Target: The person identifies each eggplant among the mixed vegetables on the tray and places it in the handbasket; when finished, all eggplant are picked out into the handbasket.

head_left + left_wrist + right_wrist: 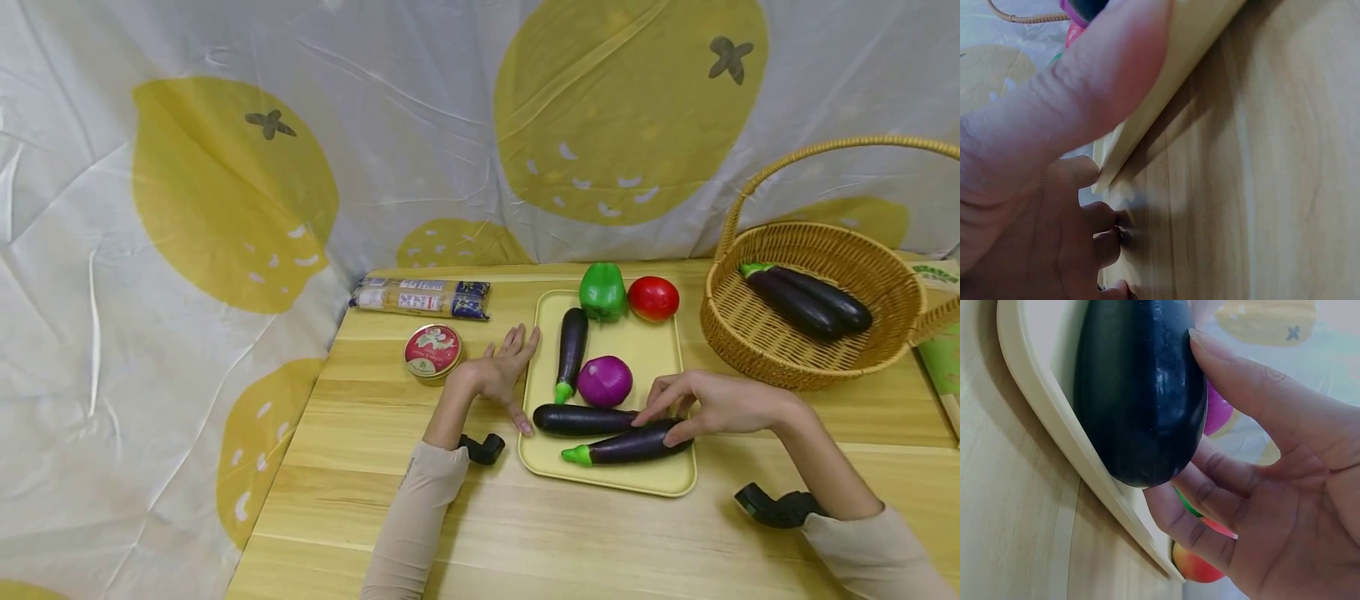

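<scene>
A pale yellow tray (652, 346) lies on the table. Across its front part is an eggplant (626, 447) with a green stem end pointing left. My right hand (705, 402) pinches this eggplant at its thick right end, thumb on the near side and fingers on the far side. Just behind it a second eggplant (577, 420) lies crosswise. A third eggplant (572, 350), a purple onion (605, 381), a green bell pepper (602, 292) and a red tomato (653, 298) are also on the tray. My left hand (498, 377) rests at the tray's left rim, fingers spread.
At the right stands a wicker basket (750, 342) with a tall handle and two eggplants (810, 302) inside. Left of the tray are a round red tin (433, 350) and a clear-and-blue packet (422, 297). A lemon-print cloth (420, 117) hangs behind the table.
</scene>
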{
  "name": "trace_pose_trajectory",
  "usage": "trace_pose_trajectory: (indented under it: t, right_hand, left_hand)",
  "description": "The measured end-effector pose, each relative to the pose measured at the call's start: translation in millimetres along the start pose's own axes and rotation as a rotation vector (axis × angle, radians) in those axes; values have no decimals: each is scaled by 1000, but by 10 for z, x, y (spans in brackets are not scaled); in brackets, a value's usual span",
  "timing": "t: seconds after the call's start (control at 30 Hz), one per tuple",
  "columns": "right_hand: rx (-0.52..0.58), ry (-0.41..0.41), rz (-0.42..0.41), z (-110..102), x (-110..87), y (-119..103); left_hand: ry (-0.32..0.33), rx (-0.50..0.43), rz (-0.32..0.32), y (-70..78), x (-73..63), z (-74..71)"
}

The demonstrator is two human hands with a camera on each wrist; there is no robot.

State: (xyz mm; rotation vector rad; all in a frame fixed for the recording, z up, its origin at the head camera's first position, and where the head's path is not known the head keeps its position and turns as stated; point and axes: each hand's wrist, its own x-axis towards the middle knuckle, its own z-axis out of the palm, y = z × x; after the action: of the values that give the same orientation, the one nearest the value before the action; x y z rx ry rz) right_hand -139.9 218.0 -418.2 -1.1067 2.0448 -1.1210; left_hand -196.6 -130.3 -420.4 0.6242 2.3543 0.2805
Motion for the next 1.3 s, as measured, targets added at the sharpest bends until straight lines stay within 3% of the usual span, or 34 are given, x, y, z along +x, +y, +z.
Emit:
trace_pose_trajectory:
  t: [0.23, 0.53, 0.97, 1.3]
  right_hand:
    - [21, -7, -53, -18, -3, 19]
    - [-27, -18, 2, 41, 35, -52]
    - [-44, 2, -21, -47, -79, -54]
    - [-66, -2, -1, 5, -19, -41]
  left_hand:
    - [-5, -1, -4, 3, -5, -3]
    - [-6, 5, -6, 6, 1, -7]
    - [-8, -5, 3, 7, -2, -8]
    - [-3, -12, 0, 4, -2, -1]
